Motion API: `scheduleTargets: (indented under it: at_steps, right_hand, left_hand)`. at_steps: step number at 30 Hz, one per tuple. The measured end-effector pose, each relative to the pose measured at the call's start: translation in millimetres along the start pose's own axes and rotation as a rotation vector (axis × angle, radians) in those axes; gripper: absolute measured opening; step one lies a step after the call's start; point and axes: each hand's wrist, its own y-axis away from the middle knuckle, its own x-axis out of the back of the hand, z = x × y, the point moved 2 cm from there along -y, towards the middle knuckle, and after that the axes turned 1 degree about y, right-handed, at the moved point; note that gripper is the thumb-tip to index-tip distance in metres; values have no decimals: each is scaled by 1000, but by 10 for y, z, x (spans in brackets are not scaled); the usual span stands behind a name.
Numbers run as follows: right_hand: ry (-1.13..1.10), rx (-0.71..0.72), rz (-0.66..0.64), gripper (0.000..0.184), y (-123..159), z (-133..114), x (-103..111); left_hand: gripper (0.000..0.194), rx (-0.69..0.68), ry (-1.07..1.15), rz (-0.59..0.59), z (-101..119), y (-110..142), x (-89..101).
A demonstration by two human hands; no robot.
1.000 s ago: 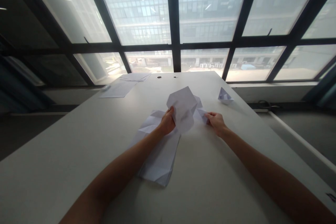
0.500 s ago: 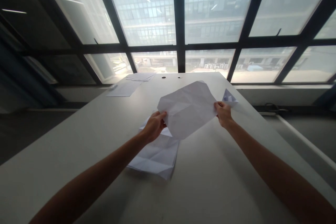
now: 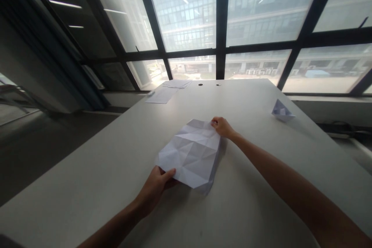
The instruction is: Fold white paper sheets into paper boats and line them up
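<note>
A creased white sheet of paper (image 3: pixel 188 153) lies over a small pile of creased paper (image 3: pixel 207 186), whose right and lower edges peek out beneath it. My left hand (image 3: pixel 159 184) pinches the sheet's near left edge, thumb on top and fingers underneath. At the far right corner, my right hand (image 3: pixel 222 126) grips the same sheet between thumb and fingers. Sharp fold lines cross the sheet, and its corners look cut or folded off. How many sheets lie underneath is hidden.
On the white table (image 3: pixel 116 162), a folded paper boat (image 3: pixel 281 111) stands at the right. Flat white sheets (image 3: pixel 162 95) lie at the far left. Two small round holes are near the far edge. Large windows (image 3: pixel 192 11) with dark frames rise beyond.
Both hands have brought the sheet down from the air above the table onto the paper pile, turning it. The camera view has swung left, so the table and boat appear further right.
</note>
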Motion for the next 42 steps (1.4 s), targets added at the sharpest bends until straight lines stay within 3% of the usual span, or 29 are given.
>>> scheduleTargets:
  at_steps: [7, 12, 14, 17, 19, 21, 24, 27, 30, 31, 33, 36, 38, 42]
  right_hand:
    - [198, 18, -63, 18, 99, 117, -11]
    - [244, 65, -65, 23, 95, 155, 13]
    - [309, 83, -44, 27, 133, 98, 26]
    - [461, 97, 105, 40, 264, -96, 34]
    - [485, 107, 147, 36, 386, -268, -18]
    - [427, 109, 44, 31, 510, -426, -137]
    - [355, 51, -117, 46, 677, -578, -347]
    - [377, 41, -183, 54, 796, -630, -494]
    - [387, 38, -222, 60, 859, -621, -549]
    - [385, 41, -233, 62, 869, -615, -552]
    - [381, 48, -247, 64, 876, -611, -545]
    - [379, 40, -263, 67, 866, -629, -529]
    - [373, 25, -277, 68, 859, -658, -524]
    - [373, 16, -293, 68, 862, -720, -531]
  left_hand:
    - [25, 91, 161, -44, -1, -22, 0]
    - [26, 145, 247, -25, 36, -57, 38]
    - [23, 147, 253, 24, 30, -74, 70]
    - [20, 139, 240, 67, 19, -86, 82]
    - [20, 133, 236, 63, 18, -86, 54]
    - [19, 135, 233, 60, 20, -79, 25]
    - [16, 155, 204, 87, 33, -60, 69]
    - [33, 93, 37, 139, 140, -41, 290]
    - [46, -358, -243, 206, 435, -41, 551]
    - [41, -486, -380, 237, 533, -50, 603]
    - [25, -593, -657, 143, 657, -111, 608]
    - [74, -573, -895, -168, 640, -274, 477]
    - [80, -551, -979, -260, 548, -390, 398]
    - [81, -572, -1151, -289, 354, -527, 382]
